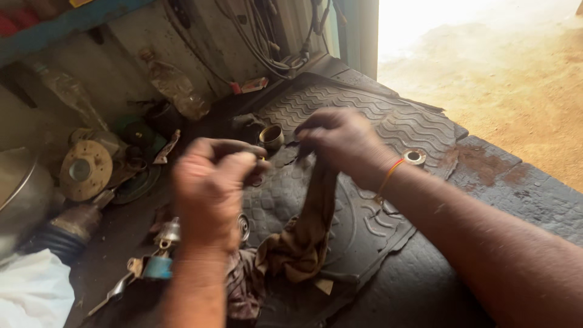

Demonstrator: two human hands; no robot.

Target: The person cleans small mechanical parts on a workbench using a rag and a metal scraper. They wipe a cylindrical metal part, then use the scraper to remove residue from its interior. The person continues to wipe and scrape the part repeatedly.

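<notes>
Two hands work over a dirty brown cloth rag [306,234] hanging above the middle of the black ribbed rubber mat [388,130]. The right hand [343,140] pinches its top; the left hand [209,191] is curled shut, contents unclear. A short brass ring [271,136] stands just behind, toward the mat's far edge.
</notes>
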